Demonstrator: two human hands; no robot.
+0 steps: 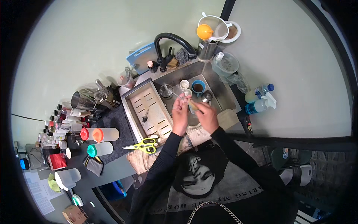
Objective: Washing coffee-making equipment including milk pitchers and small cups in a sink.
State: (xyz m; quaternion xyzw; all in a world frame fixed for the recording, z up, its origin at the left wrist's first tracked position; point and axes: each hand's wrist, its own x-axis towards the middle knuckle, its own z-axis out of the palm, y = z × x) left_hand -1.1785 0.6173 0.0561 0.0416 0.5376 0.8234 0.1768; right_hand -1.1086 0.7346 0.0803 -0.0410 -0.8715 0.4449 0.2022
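Both my hands are raised over a stainless steel sink (223, 96), close together. My left hand (180, 113) has its fingers closed round a thin, light-coloured item, too small to make out. My right hand (206, 114) grips a yellowish thing (193, 105), perhaps a sponge or brush, against it. Beyond them in the basin stand a blue mug (198, 86) with dark liquid, a small white cup (184, 84), a metal pot (207, 96) and a clear glass (166, 91). A black pour spout (145, 117) lies on the slotted tray (139, 103) left of my hands.
A black faucet (174, 36) arches behind the basin. Yellow-green scissors (145, 145) lie at the tray's near edge beside a stained cloth (139, 161). Squeeze bottles (102, 149) stand or lie at left. A spray bottle (256, 107) and a plastic tub (226, 64) are at right.
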